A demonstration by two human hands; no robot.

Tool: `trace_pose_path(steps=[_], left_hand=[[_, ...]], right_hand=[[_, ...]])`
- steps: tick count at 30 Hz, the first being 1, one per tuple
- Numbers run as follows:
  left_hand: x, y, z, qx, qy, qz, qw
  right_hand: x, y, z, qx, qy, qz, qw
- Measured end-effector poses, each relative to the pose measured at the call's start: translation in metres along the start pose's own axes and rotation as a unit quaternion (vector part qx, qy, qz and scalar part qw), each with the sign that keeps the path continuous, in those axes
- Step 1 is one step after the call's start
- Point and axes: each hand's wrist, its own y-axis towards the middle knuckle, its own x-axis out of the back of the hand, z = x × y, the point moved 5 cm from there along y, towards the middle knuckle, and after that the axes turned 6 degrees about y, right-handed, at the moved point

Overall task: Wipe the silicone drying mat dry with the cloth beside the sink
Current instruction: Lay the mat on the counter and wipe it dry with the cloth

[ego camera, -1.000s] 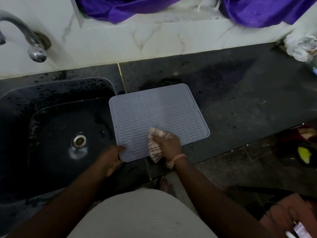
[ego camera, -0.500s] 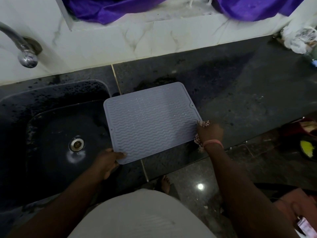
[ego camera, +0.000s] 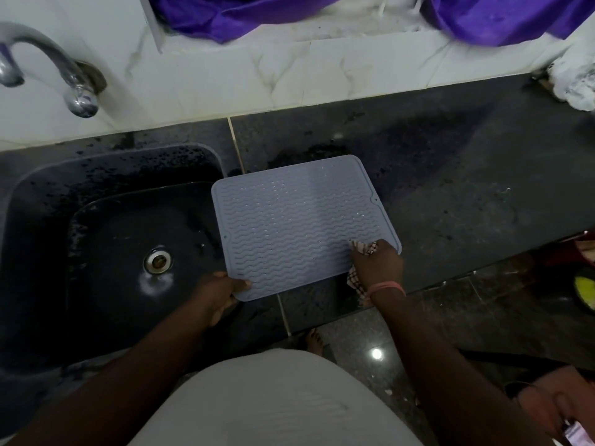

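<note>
Grey silicone drying mat lies flat on the dark stone tabletop, centre of frame, its left edge overhanging the black sink. Mat surface ribbed in wavy lines; small water beads visible across the upper and middle part. Left hand grasps the mat's lower-left corner, thumb on the top face, fingers curled beneath the edge. Right hand sits on the mat's lower-right corner, clenched around a checked cloth; cloth shows ahead of the knuckles on the mat and again below the hand near the wrist, where it hangs past the mat's near edge. Pink band on the right wrist. Sink basin wet, metal drain at lower centre of basin. Chrome tap at upper left, mounted on the white marbled wall. Purple fabric along the top edge. Crumpled white bag at far right on the tabletop.
</note>
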Motion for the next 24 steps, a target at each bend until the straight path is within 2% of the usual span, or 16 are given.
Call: trace_pose_path(steps=[6,11,19,24], left_hand=[[0.000,0.000,0.000,-0.002,-0.008,0.004,1.000],[-0.001,-0.005,-0.003,-0.002,-0.005,0.003,1.000],[-0.004,-0.008,-0.003,-0.012,0.002,0.003,1.000],[-0.004,-0.010,-0.004,-0.010,0.000,-0.002,1.000]], right_hand=[[-0.022,-0.033,0.018,0.013,0.043,0.022,0.999],[-0.048,-0.048,0.024,0.043,0.002,0.056,0.997],[-0.082,-0.084,0.043,0.110,0.018,0.120,0.986],[-0.103,-0.107,0.059,0.190,0.008,0.169,0.967]])
